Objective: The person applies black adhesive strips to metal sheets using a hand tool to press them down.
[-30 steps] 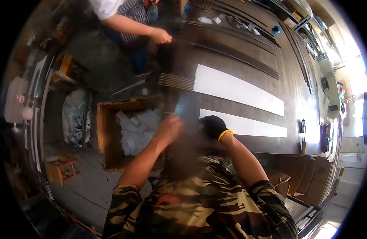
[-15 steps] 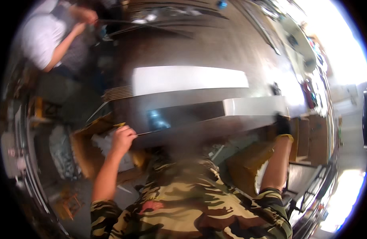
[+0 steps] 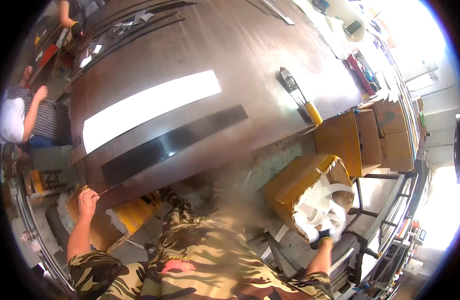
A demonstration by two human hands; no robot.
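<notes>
Left hand: bare left hand closed in a pinch on a thin yellow-handled blade tool, at the near left edge of the big dark metal worktable.
Right hand: dark-gloved right hand stretched far right, closed on crumpled white sheet material spilling from an open tan cardboard box on the floor.
Work piece: long dark flat strip lying on the table just beyond the tool tip, beside a long white rectangular sheet; touching the tool or not, cannot tell.
Step in hand: probably fetching white wrap from the box, with the tool parked at the strip's near end.
Next move calls for: likely pulling the sheet free without tearing, then carrying it across to the strip.
Elsewhere: yellow-handled scraper lying on the table's right edge; another person in a striped top at the left.
</notes>
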